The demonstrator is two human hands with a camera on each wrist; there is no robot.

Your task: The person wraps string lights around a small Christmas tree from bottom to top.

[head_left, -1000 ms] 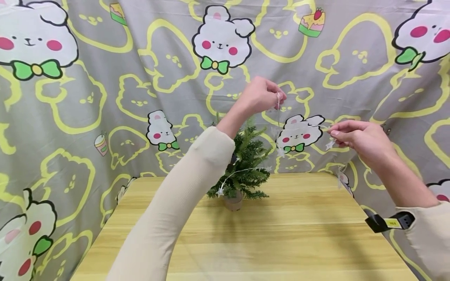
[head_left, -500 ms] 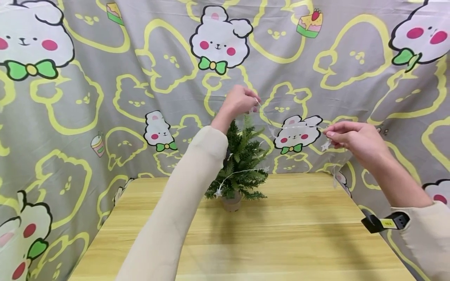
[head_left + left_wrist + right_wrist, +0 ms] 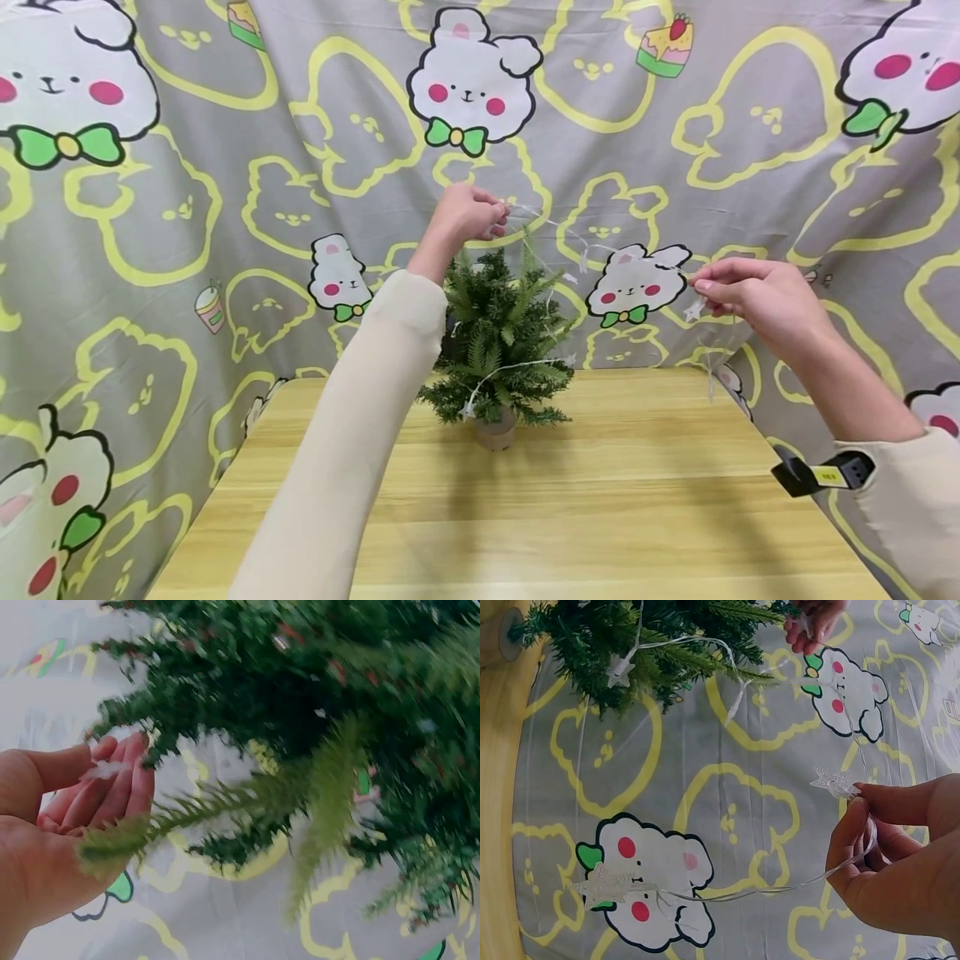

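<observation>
In the head view, a small artificial Christmas tree (image 3: 498, 329) stands upright near the table's back. A clear string of star lights (image 3: 517, 364) loops across its branches. Just above the treetop, my left hand (image 3: 471, 214) pinches the strand, and a translucent piece (image 3: 105, 771) shows between thumb and fingers in the left wrist view. The strand slopes from there to my right hand (image 3: 765, 300), right of the tree, which pinches it between thumb and index finger. One star (image 3: 834, 782) sits at those fingertips; another star (image 3: 600, 886) hangs farther along the wire. The tree's back is hidden.
The tree's base (image 3: 497, 433) rests on a wooden table (image 3: 600, 517). A grey curtain (image 3: 360, 100) with rabbit prints hangs close behind the table and along its sides. A black strap-on device (image 3: 825, 475) sits at my right wrist.
My left hand has moved left and slightly down, from right of the treetop to above its left side, drawing the strand across. The right hand stays almost in place.
</observation>
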